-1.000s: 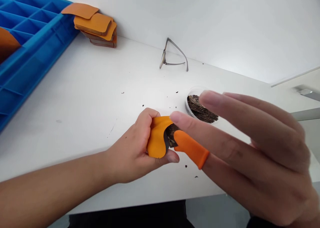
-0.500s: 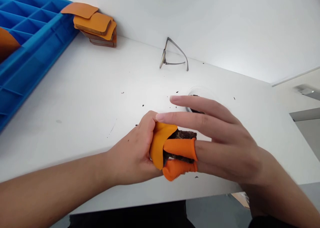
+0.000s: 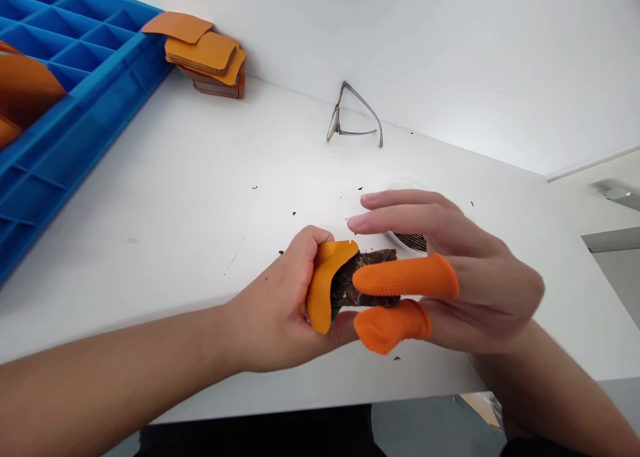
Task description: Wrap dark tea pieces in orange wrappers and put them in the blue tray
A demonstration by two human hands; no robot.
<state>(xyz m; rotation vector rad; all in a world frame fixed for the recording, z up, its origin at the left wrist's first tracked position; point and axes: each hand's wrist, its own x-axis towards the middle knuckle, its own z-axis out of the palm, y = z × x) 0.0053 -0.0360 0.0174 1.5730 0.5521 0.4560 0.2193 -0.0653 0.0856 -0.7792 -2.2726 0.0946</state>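
Note:
My left hand (image 3: pixel 280 310) is wrapped round an orange sleeve (image 3: pixel 323 283) with a curved cut edge. From its open end, a dark brown, crumbly block (image 3: pixel 367 260) sticks out to the right. Orange rubber finger cots (image 3: pixel 407 277) cover the index finger and thumb of my right hand (image 3: pixel 480 277). These two fingers lie on either side of the block, apparently pinching it; exact contact is partly hidden. The other fingers of that hand stretch out to the left above it. Behind them, a clear round tub (image 3: pixel 407 243) with dark pieces inside is partly covered.
At the upper left stands a blue compartmented crate (image 3: pixel 100 103) with orange pieces (image 3: pixel 30 90) in it. Against its corner leans a stack of orange sleeves (image 3: pixel 205 53). Glasses (image 3: pixel 350 120) lie by the wall. Dark crumbs are scattered on the white table (image 3: pixel 175 230).
My right hand has shifted right, its covered fingers drawing back from the sleeve's mouth, and more of the block shows. My left hand still holds the sleeve. The view has shifted slightly.

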